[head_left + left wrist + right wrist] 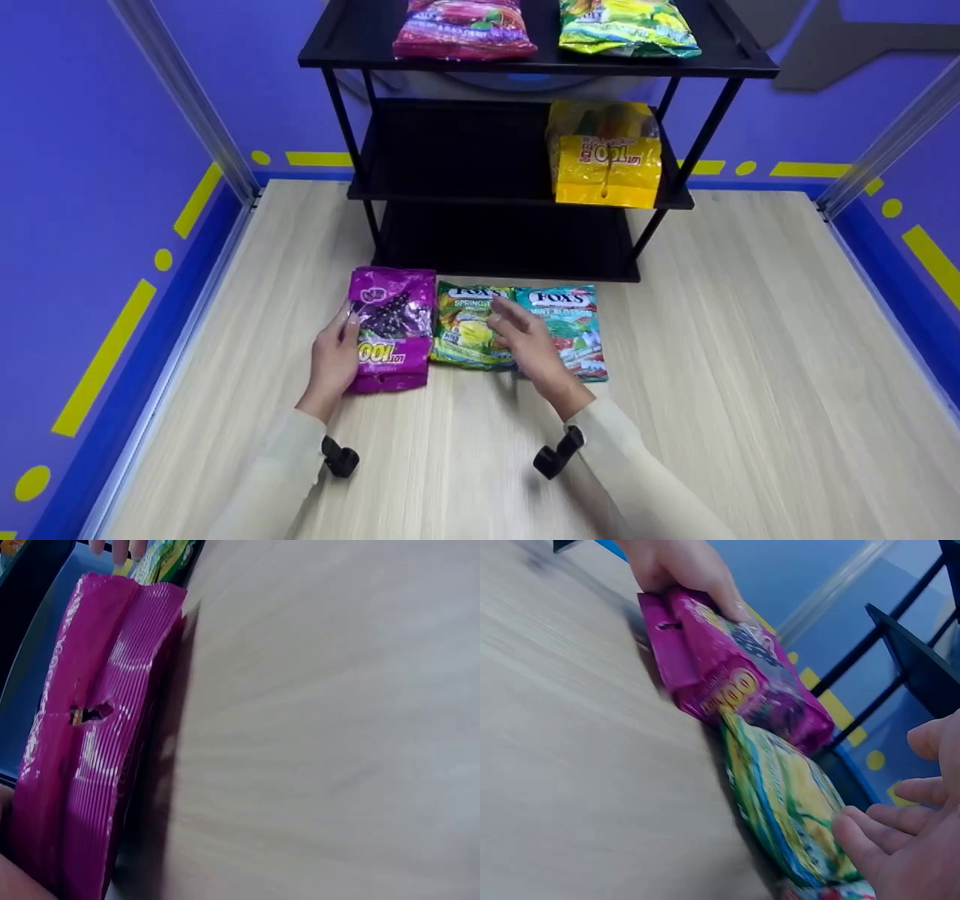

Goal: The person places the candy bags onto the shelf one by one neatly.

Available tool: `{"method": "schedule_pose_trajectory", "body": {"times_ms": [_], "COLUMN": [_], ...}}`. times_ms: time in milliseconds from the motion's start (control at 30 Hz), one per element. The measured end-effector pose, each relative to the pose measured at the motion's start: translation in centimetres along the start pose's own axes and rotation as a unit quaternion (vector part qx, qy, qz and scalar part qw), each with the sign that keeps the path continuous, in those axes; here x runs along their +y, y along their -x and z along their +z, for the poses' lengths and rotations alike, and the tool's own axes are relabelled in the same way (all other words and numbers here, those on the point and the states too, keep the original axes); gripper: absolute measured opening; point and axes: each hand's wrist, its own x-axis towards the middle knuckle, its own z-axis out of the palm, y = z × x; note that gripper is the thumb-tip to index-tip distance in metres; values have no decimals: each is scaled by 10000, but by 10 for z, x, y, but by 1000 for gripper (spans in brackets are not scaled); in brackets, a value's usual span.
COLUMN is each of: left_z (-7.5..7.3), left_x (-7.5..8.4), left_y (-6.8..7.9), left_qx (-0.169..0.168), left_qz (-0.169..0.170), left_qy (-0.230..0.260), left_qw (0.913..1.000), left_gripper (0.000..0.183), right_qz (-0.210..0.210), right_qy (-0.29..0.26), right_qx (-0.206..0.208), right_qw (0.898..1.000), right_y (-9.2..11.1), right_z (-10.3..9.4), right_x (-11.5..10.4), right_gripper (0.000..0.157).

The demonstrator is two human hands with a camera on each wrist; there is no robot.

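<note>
A purple candy bag (394,356) with dark fruit printed on it lies at the left of a row on the table. My left hand (335,358) grips its left edge, thumb on the front; the fingers beneath are mostly hidden. Beside it lies a green and yellow Fox's candy bag (469,334), then a teal Fox's candy bag (581,330), partly covered by my right wrist. Over these two, my right hand (531,346) hovers with fingers spread and nothing held. In the right wrist view, its fingertips (847,829) overlap the green bag; whether they touch is unclear.
A black three-tier shelf (465,191) stands just behind the row. A pink candy bag (465,30) and a yellow-green one (626,28) lie on its top tier. On the middle tier, at right, stands a yellow candy bag (607,169). Blue walls (82,187) border the table.
</note>
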Motion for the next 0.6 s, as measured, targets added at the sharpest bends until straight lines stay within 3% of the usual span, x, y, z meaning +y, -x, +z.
{"method": "schedule_pose_trajectory", "body": {"times_ms": [267, 433, 600], "left_z": [1, -4, -10], "left_x": [10, 18, 27], "left_y": [9, 19, 29], "left_qx": [335, 529, 504], "left_qz": [63, 340, 579], "left_qy": [190, 73, 133], "left_qw": [9992, 9980, 9970], "left_gripper": [48, 47, 48], "right_qz": [122, 123, 78], "right_qy": [-95, -58, -162], "right_qx": [-375, -613, -717], "right_qw": [9992, 9980, 9973], "right_y": [7, 14, 17], "right_z": [20, 22, 22], "right_x": [3, 4, 3], "right_gripper": [54, 55, 56]}}
